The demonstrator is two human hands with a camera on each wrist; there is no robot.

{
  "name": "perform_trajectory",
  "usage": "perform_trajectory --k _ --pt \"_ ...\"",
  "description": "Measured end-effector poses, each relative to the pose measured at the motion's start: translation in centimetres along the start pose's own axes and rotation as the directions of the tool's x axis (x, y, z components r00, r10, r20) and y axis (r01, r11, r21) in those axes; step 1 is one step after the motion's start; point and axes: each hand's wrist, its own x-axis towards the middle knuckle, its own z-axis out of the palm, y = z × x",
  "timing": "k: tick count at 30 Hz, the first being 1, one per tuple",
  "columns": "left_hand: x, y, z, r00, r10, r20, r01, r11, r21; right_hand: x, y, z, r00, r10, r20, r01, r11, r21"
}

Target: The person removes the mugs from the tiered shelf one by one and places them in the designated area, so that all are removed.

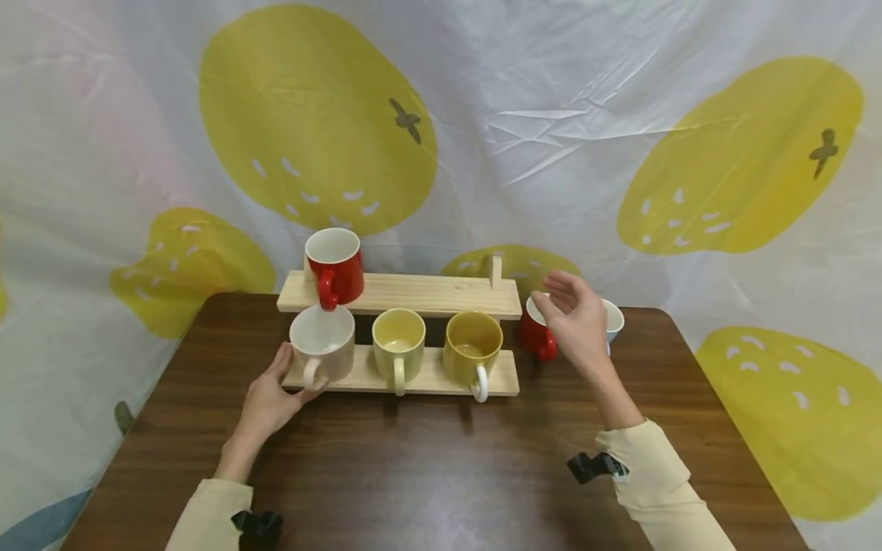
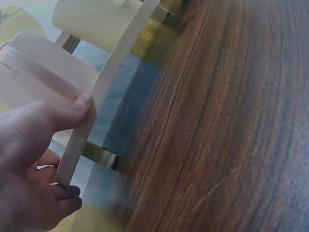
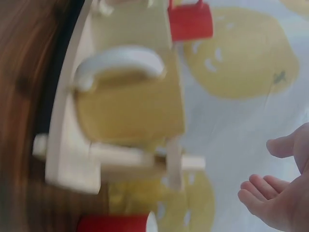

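A two-tier wooden mug rack [image 1: 441,297] stands on the table. My left hand [image 1: 271,402] grips the left end of its lower board; in the left wrist view the thumb [image 2: 72,114] lies along the board [image 2: 77,145] and fingers curl under it. Beside that hand sits a pale pinkish mug [image 1: 324,340], then a light yellow mug [image 1: 400,344] and a mustard mug [image 1: 473,337] with a white handle. A red mug [image 1: 338,275] stands on the upper board's left part. My right hand [image 1: 577,325], holding nothing, hovers over another red mug [image 1: 532,329] right of the rack.
Partly behind the right hand is a white-rimmed mug [image 1: 614,320]. The brown wooden table [image 1: 441,474] ends at a hanging cloth [image 1: 524,130] printed with yellow fruit. An upright peg [image 1: 496,272] rises near the upper board's right end.
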Motion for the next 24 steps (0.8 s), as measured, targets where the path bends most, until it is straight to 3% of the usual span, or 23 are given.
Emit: perform_trajectory --k 3,8,15,24 --pt "0.0 0.1 0.0 1.0 -0.007 0.006 0.007 1.0 -0.003 0.1 -1.3 1.4 1.0 -0.016 0.023 0.015 0.999 0.044" --pt "-0.1 0.1 0.1 1.0 -0.008 0.004 0.008 1.0 -0.005 0.1 -3.0 3.7 0.993 -0.075 0.086 0.073 0.997 0.031" --pt "0.0 -0.1 0.4 1.0 -0.01 0.007 0.01 1.0 -0.013 0.2 -4.6 6.6 0.964 -0.144 0.225 0.152 0.988 -0.015" --pt "0.2 -0.6 0.1 1.0 -0.004 -0.006 0.004 1.0 -0.015 0.3 -6.4 10.7 0.945 -0.167 0.28 0.165 0.986 0.032"
